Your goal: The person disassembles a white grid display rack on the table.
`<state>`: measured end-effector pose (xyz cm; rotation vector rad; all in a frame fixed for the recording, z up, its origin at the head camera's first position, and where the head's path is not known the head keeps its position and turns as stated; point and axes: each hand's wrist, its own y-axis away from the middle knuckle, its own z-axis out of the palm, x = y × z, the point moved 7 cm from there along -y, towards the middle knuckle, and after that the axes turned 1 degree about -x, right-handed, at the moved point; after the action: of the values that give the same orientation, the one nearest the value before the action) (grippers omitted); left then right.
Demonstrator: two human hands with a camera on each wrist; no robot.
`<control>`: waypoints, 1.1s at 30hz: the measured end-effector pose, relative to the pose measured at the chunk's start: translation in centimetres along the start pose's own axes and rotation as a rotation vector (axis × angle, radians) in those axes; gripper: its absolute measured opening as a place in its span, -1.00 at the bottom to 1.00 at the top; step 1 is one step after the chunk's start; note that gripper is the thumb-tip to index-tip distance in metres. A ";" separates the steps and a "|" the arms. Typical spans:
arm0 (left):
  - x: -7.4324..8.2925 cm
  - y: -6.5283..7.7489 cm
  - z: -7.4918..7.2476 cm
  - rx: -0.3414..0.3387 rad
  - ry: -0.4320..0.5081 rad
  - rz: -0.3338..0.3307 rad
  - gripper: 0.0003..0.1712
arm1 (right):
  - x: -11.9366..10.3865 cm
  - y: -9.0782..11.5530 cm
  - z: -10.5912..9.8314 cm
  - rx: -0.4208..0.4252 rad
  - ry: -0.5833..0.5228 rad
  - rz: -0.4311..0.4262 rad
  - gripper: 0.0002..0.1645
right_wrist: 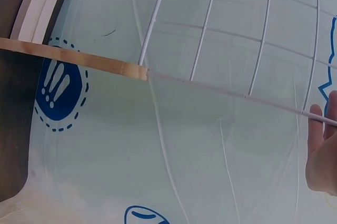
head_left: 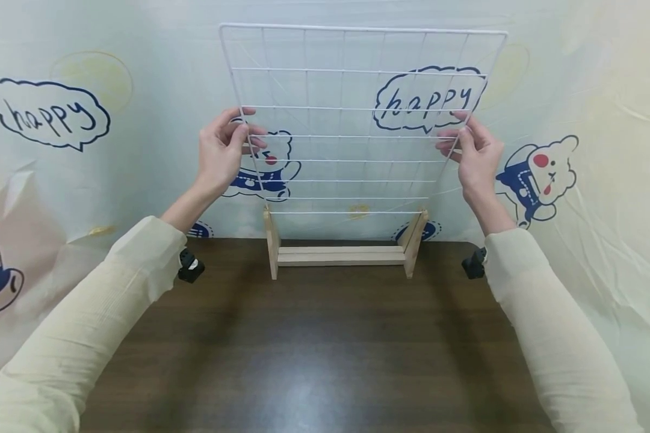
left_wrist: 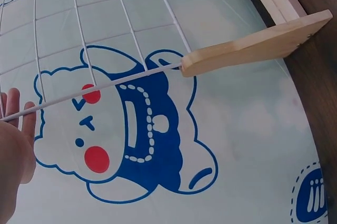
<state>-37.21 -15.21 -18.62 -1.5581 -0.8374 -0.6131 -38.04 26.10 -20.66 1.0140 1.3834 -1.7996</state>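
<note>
A white wire grid panel (head_left: 344, 109) stands nearly upright, its lower end right at the tops of a light wooden stand (head_left: 341, 257). My left hand (head_left: 224, 147) pinches the panel's left side wire between thumb and fingers. On the opposite side wire, my right hand (head_left: 478, 150) grips at about the same height, fingertips behind the mesh. In the left wrist view, the grid's corner meets the rounded end of a wooden side piece (left_wrist: 253, 45). The right wrist view has the other wooden side piece (right_wrist: 79, 60) with its end at the grid's lower corner.
A dark brown wooden table (head_left: 303, 337) lies under the stand and reaches toward me. Behind it hangs a pale curtain (head_left: 157, 54) printed with bears and "happy" bubbles. Dark small devices (head_left: 191, 266) sit at both wrists.
</note>
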 end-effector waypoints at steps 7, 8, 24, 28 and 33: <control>0.5 -0.1 0.1 -0.002 -0.025 0.018 -0.68 | -0.3 0.0 -0.2 0.011 0.023 0.010 -0.68; 0.6 -0.1 0.1 -0.001 -0.026 0.018 -0.68 | -0.3 0.0 -0.2 0.013 0.025 0.009 -0.68; 1.4 -0.1 0.1 0.030 -0.059 0.043 -0.66 | -0.9 0.0 -0.4 0.042 0.006 -0.003 -0.67; 1.6 -0.1 0.0 0.039 -0.057 0.052 -0.66 | -1.2 -0.1 -0.3 0.039 0.001 -0.002 -0.67; 1.7 -0.1 0.0 0.044 -0.049 0.046 -0.66 | -1.3 -0.1 -0.3 0.037 -0.002 0.010 -0.67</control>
<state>-36.22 -14.95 -17.22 -1.5531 -0.8443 -0.5216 -37.44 26.48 -19.49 1.0359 1.3458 -1.8250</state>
